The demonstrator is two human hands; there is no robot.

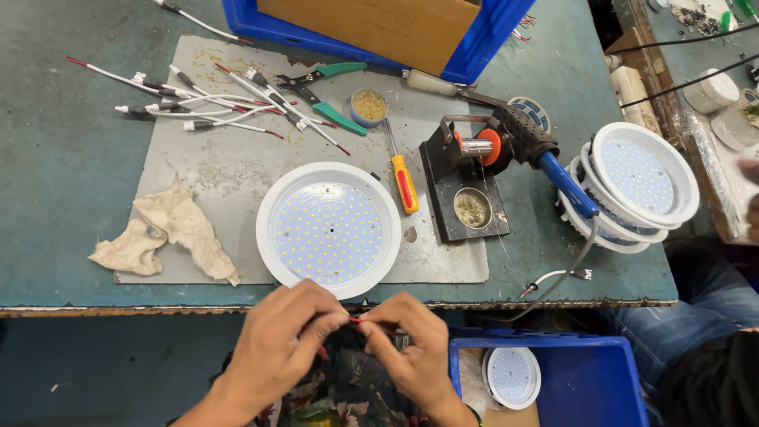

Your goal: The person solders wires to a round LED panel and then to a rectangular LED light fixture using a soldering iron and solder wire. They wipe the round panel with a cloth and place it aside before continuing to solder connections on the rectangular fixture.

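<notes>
Both hands meet just below the near edge of the counter (63, 158), over the person's lap. The left hand (277, 340) and the right hand (411, 348) have their fingers pinched together on a thin red wire (355, 319), which runs across the small gap between the fingertips; the fingers of both hands are closed tight on it.

Just beyond the fingers, on a grey mat (229, 166), lies a round white lamp panel (328, 229) dotted with small diodes, its rim almost touching the counter edge. Beyond it to the right of the fingers lies a yellow and red screwdriver (404, 180), and beside that a black soldering stand (466, 190) with a blue-handled soldering iron (553, 162) resting on it. Far beyond the left fingers lie a bundle of white wires (205, 99) and green-handled cutters (328, 91). A crumpled cloth (170, 233) sits well to the left. A stack of lamp panels (632, 186) stands well to the right. Below the right hand, a blue bin (593, 379) holds another panel.
</notes>
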